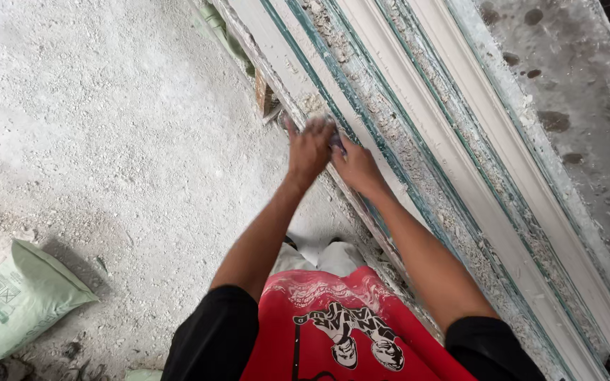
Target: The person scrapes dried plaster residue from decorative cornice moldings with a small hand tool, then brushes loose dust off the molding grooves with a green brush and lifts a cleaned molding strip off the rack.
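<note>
Long white moulded strips with green edges lie side by side on a raised bench, crusted with plaster crumbs. My left hand presses down on the near strip, fingers curled over a small dark object that is mostly hidden. My right hand rests just beside it on the same strip, fingers touching that object too. Both forearms reach forward from my red and black shirt. What the object is cannot be made out.
A dusty white floor strewn with plaster rubble lies to the left. A pale green sack lies at the lower left. A wooden support block shows under the bench. A grey stained surface runs along the right.
</note>
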